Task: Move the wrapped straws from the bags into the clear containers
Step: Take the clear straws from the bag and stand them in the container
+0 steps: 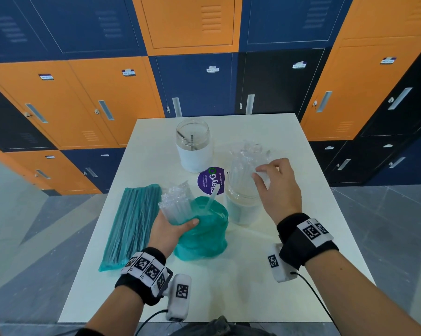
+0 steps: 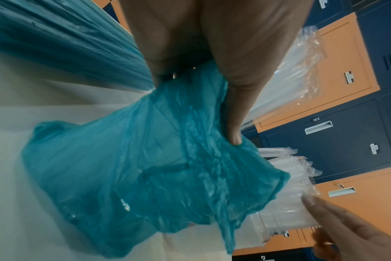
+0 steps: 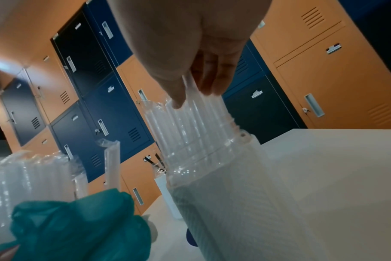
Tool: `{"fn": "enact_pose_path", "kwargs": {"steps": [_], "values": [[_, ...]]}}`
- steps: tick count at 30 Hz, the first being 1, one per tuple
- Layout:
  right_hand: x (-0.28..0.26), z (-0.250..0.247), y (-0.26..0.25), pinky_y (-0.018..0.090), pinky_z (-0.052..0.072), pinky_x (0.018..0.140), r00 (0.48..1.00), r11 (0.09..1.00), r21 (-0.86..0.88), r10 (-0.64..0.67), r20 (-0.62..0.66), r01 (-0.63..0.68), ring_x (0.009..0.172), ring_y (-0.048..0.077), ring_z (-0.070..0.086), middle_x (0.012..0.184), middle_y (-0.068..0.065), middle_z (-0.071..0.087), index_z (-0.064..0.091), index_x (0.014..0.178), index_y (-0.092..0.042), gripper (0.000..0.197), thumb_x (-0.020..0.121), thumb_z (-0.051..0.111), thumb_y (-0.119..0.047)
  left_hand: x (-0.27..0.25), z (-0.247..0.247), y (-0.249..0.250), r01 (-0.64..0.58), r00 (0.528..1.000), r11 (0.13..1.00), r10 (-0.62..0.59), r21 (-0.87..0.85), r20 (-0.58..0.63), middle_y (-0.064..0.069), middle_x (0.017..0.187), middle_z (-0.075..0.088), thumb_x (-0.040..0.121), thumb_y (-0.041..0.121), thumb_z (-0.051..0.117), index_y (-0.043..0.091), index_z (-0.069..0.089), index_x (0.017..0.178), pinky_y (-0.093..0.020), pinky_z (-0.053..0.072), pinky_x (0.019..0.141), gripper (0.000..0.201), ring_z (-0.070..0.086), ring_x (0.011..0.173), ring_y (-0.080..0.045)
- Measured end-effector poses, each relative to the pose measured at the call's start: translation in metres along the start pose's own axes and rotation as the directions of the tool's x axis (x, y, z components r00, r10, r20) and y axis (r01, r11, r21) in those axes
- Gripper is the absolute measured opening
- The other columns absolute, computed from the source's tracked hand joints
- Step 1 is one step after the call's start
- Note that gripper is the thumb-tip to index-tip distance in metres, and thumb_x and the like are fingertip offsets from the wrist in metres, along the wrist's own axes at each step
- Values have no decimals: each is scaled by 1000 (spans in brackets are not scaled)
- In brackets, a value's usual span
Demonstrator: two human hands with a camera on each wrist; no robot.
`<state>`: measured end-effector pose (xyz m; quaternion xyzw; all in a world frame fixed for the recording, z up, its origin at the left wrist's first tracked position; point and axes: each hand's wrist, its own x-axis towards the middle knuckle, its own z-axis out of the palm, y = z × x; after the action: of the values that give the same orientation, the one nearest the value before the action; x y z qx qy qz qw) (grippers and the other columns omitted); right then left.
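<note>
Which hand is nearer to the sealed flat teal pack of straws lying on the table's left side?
Left. The left hand grips the crumpled teal bag and clear wrapped straws right beside the flat teal straw pack; the right hand is across the table at the clear jar.

Both forearms reach forward with banded wrists, the left hand [image 1: 172,229] low and palm-up with thumb and fingers curled in a grip, while the right hand [image 1: 278,183] hangs higher, palm down, its thumb and fingers [image 3: 209,83] pointing downward and gathered in a loose pinch.
</note>
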<state>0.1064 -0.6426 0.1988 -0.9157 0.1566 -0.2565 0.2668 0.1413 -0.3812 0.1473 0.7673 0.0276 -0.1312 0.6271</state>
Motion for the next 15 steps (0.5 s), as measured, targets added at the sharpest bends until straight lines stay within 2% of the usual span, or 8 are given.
{"fn": "enact_pose_path", "kwargs": {"steps": [1,3,5,7,10,13,15], "values": [[0,-2,-4,30,50,71,998,998,-50,-28,-64,25,95,18,52,112,5,49,67,104,-18,18,92,62,-30,0,0,0,-2,1000,1000,2,5,2,-4,109,69,65,13,89,14,53,124,-37,55,90,70,67,99,-16],[-2,-5,-15,30,47,73,976,990,-89,-125,-176,110,96,22,50,108,9,51,67,102,-17,16,90,63,-28,1,0,-1,0,1000,1000,0,6,3,-3,109,69,64,14,90,14,53,124,-38,55,91,70,67,100,-17],[-5,-3,-28,25,44,75,962,975,23,-213,-169,220,91,18,52,103,6,53,66,98,-15,12,89,62,-21,2,-1,-2,0,1000,1000,0,7,1,-3,108,70,64,15,90,15,53,123,-39,54,92,70,67,100,-17],[-10,5,-39,18,39,71,975,956,197,-220,-11,218,79,4,49,104,-1,53,65,104,-16,14,90,61,-19,3,-1,-3,-2,1000,1000,2,16,4,-2,107,70,63,16,90,16,54,123,-39,54,92,70,67,99,-17],[-19,26,-48,15,38,75,956,957,286,-131,261,53,67,-7,42,118,-7,50,53,129,-23,41,89,63,-21,4,-1,-4,3,1000,1000,-3,10,28,-4,106,72,60,17,92,14,57,121,-41,55,92,70,69,98,-18],[-22,43,-53,23,46,80,900,912,371,-7,437,-173,64,0,47,112,-5,57,42,139,-23,59,86,67,-15,3,1,-2,12,999,1000,-12,-6,39,-5,105,73,57,17,93,11,59,120,-38,56,90,72,70,96,-17],[-21,50,-56,23,47,80,853,890,383,13,522,-249,63,6,47,107,-4,59,43,139,-20,60,85,69,-12,1,1,-1,13,999,1000,-13,2,51,-5,103,73,59,12,92,10,60,118,-32,57,85,67,70,94,-16]]}}
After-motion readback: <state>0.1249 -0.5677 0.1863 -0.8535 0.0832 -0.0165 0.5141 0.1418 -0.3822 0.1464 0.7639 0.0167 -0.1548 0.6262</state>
